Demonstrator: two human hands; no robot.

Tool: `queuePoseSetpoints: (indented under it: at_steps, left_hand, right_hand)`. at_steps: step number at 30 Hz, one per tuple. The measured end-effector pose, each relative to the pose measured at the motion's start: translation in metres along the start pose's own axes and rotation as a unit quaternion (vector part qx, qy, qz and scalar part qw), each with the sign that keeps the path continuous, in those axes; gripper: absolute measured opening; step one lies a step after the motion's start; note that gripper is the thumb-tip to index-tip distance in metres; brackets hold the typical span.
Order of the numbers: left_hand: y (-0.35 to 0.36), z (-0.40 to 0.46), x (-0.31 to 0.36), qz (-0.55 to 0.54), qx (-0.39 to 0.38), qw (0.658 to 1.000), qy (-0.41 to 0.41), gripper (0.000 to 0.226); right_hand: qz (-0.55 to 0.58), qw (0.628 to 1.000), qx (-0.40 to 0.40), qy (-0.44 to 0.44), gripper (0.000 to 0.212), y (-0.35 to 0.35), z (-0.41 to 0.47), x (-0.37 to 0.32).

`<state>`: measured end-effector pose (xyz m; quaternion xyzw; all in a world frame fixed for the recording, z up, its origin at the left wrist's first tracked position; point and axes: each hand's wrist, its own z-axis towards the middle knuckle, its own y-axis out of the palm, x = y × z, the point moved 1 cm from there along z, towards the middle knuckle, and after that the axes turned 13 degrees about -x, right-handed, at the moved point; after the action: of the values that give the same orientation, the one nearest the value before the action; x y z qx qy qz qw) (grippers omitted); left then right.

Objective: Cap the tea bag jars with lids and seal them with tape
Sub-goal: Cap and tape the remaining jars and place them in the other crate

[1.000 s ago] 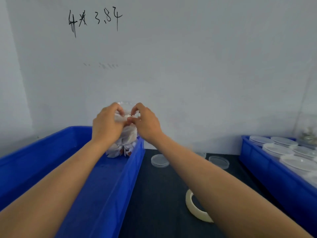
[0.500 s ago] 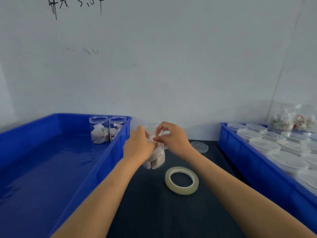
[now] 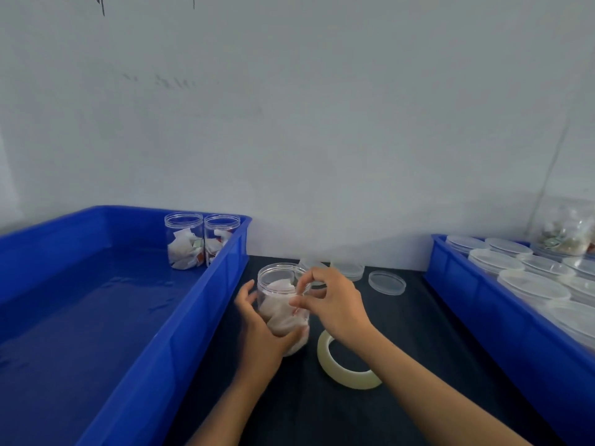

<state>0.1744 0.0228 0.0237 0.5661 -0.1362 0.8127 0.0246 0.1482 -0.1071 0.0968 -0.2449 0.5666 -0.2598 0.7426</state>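
Left hand cups the open tea-bag jar on the dark table, right hand pinching at its rim, so best keep that jar steady, fetch a loose lid squarely on, then reach the tape roll just beside.

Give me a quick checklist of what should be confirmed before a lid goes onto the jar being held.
1. Jar steadied by the left hand: ok.
2. Jar mouth open, no lid on it: ok.
3. Tea bags below the rim: ok.
4. Right hand free for a lid: cannot tell; its fingertips are pinched at the rim.
5. Loose lid on the dark mat: ok.
6. Tape roll close by: ok.
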Motion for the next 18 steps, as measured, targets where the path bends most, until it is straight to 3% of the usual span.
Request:
queuePoseSetpoints:
  at_steps: [3,5,7,9,12,16,18]
  left_hand:
    - [-0.001,0.006,-0.011,0.008,-0.045,0.998,-0.039,0.109]
    - [-0.003,0.008,-0.017,0.003,-0.045,0.998,-0.043,0.103]
    - [-0.005,0.008,-0.017,-0.014,-0.041,0.998,-0.036,0.099]
    - [-0.006,0.007,-0.016,-0.027,-0.027,0.999,-0.021,0.098]
    - [-0.008,0.005,-0.016,-0.066,0.024,0.998,0.005,0.096]
    - [-0.013,0.006,-0.018,-0.117,0.117,0.986,0.028,0.097]
    - [-0.015,0.008,-0.019,-0.135,0.145,0.979,0.038,0.096]
  right_hand:
    - [-0.059,0.998,-0.004,-0.020,0.027,0.000,-0.003,0.001]
    - [-0.123,0.992,0.018,-0.035,0.040,-0.003,-0.002,0.003]
    - [-0.100,0.993,0.055,-0.030,0.043,-0.006,0.009,0.010]
    - [-0.061,0.996,0.069,-0.002,0.031,-0.006,0.033,0.021]
    - [-0.063,0.998,0.013,0.026,0.024,0.001,0.074,0.041]
    - [-0.275,0.957,-0.094,0.000,0.046,0.019,0.119,0.056]
    - [-0.329,0.935,-0.132,-0.006,0.057,0.030,0.137,0.058]
